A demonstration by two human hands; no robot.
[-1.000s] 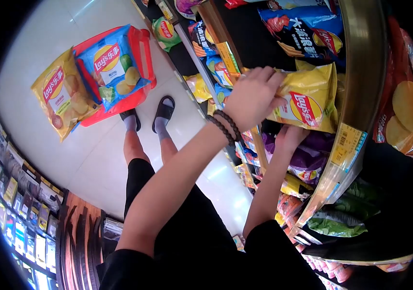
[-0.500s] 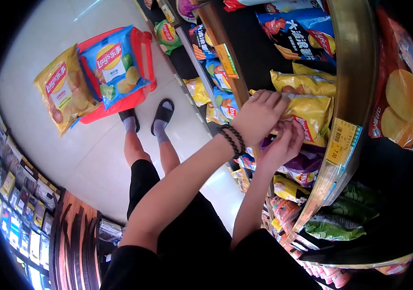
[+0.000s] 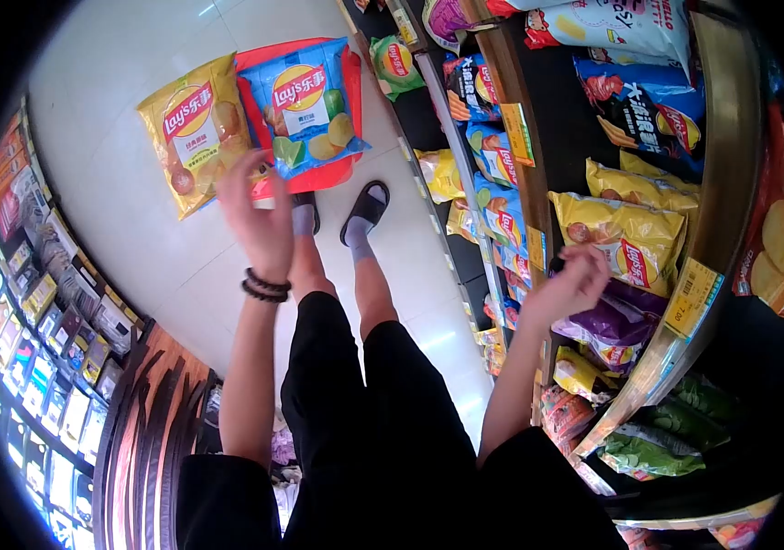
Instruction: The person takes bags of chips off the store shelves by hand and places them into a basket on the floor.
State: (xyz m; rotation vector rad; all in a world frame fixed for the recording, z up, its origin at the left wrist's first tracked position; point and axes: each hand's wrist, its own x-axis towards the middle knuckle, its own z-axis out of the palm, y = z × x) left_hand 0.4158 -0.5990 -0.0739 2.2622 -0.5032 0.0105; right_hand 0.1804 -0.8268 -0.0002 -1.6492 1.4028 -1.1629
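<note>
My left hand point(image 3: 259, 220), with dark beaded bracelets on its wrist, is raised over the floor with its fingers apart, somewhat blurred. Behind its fingertips are a yellow Lay's chip bag point(image 3: 192, 124) and a blue Lay's chip bag point(image 3: 302, 99) on a red shopping basket point(image 3: 351, 92). My right hand point(image 3: 575, 286) hangs in front of the shelf, its fingers loosely curled, and I see nothing held in it. Just beyond it lies a yellow chip bag point(image 3: 625, 229) on the shelf, with a purple chip bag point(image 3: 614, 321) below.
Shelves along the right hold more bags, including a dark blue chip bag point(image 3: 644, 110) and green bags point(image 3: 653, 449). A yellow price tag point(image 3: 692, 298) sits on the shelf edge. Packaged goods point(image 3: 53, 312) line the left. My slippered foot point(image 3: 366, 211) stands on the tiled floor.
Both hands have come away from the yellow bag on the shelf. My left hand has swung left toward the basket; my right hand has drawn slightly back. The view has shifted left.
</note>
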